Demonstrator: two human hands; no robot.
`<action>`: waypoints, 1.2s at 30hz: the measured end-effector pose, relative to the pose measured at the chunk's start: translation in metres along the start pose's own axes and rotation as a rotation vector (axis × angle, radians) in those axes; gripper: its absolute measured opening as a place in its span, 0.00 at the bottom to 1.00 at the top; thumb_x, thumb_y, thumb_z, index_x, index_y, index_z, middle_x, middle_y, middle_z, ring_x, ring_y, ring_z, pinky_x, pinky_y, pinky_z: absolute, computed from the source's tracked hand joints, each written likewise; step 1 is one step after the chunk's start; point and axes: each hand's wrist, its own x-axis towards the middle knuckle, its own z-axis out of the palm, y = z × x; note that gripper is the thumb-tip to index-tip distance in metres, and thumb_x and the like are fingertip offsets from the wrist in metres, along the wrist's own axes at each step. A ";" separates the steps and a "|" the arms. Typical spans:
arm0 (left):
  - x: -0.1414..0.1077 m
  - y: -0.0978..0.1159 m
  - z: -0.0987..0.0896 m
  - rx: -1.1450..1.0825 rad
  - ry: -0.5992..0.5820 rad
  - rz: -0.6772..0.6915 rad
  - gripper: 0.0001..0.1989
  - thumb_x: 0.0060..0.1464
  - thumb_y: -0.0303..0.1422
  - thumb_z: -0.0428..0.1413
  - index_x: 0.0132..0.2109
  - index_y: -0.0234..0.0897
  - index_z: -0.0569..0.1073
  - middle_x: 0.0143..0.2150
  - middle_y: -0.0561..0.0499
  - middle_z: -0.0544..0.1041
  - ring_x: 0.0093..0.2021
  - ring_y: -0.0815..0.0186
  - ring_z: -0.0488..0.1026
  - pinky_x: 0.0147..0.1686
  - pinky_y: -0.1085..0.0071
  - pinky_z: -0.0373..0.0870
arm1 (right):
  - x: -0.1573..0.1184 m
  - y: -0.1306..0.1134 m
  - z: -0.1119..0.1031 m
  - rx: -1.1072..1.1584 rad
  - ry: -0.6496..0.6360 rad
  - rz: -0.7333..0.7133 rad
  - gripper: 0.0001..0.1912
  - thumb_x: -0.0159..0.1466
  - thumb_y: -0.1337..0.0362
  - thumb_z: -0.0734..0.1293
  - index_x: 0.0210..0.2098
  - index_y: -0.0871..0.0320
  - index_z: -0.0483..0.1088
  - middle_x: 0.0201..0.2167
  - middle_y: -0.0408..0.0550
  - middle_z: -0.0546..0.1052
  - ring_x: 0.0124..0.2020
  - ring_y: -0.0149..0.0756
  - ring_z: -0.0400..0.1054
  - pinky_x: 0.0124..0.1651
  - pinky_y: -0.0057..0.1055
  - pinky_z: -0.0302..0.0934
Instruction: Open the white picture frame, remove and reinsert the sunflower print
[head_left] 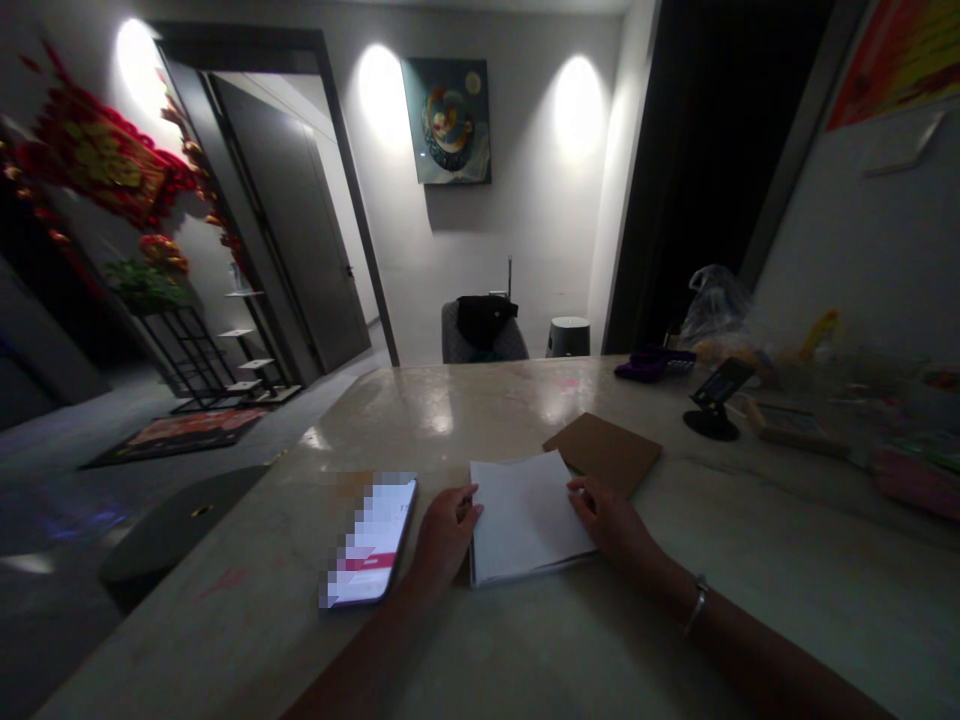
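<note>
A stack of white paper (525, 520) lies on the pale marble table (337, 655) in front of me. At its left edge is my left hand (448, 525), with thumb and fingers curled toward each other beside the sheets. My right hand (600, 510) rests at the right edge, its fingers bent in against the paper. Whether either hand pinches a sheet is too small to tell. Behind the stack, partly under its right corner, lies a brown board (611, 450). A lit phone (375, 550), partly pixelated, lies left of my left hand.
A black phone stand (712, 425), a wooden frame (795, 428), a purple item (651, 364) and a clear plastic bag (716, 315) are on the table's right side. Beyond the far edge stands a grey chair (450, 335). A dark round stool (172, 530) is at the left.
</note>
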 end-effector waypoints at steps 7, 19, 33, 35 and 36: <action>-0.006 0.008 -0.001 0.217 -0.026 0.106 0.17 0.47 0.26 0.49 0.45 0.33 0.69 0.46 0.44 0.70 0.47 0.64 0.66 0.50 0.66 0.59 | -0.002 0.001 0.003 -0.166 -0.034 -0.082 0.15 0.58 0.61 0.57 0.39 0.59 0.69 0.39 0.55 0.74 0.41 0.42 0.67 0.44 0.35 0.58; -0.006 0.008 0.001 0.320 -0.063 0.105 0.18 0.47 0.27 0.49 0.48 0.34 0.68 0.51 0.44 0.66 0.53 0.61 0.61 0.52 0.64 0.56 | -0.004 0.008 0.006 -0.225 -0.022 -0.186 0.13 0.57 0.63 0.60 0.39 0.58 0.70 0.38 0.55 0.72 0.42 0.45 0.63 0.48 0.40 0.56; -0.006 0.004 0.006 0.541 -0.151 0.196 0.19 0.51 0.25 0.42 0.49 0.35 0.69 0.55 0.44 0.65 0.55 0.61 0.60 0.54 0.62 0.54 | 0.000 0.029 0.011 -0.110 -0.135 -0.250 0.17 0.57 0.62 0.60 0.45 0.58 0.68 0.53 0.52 0.66 0.55 0.43 0.55 0.58 0.44 0.46; -0.006 0.004 0.006 0.557 -0.146 0.205 0.20 0.51 0.25 0.42 0.49 0.36 0.69 0.55 0.45 0.65 0.55 0.61 0.61 0.54 0.62 0.54 | 0.001 0.030 0.010 -0.088 -0.158 -0.255 0.18 0.58 0.61 0.60 0.47 0.57 0.67 0.53 0.51 0.65 0.56 0.42 0.55 0.59 0.44 0.46; -0.006 0.004 0.006 0.559 -0.145 0.208 0.20 0.51 0.24 0.42 0.49 0.36 0.68 0.55 0.45 0.65 0.55 0.61 0.61 0.54 0.62 0.54 | 0.001 0.030 0.008 -0.088 -0.169 -0.252 0.18 0.57 0.61 0.60 0.47 0.56 0.67 0.53 0.50 0.65 0.56 0.42 0.55 0.59 0.44 0.46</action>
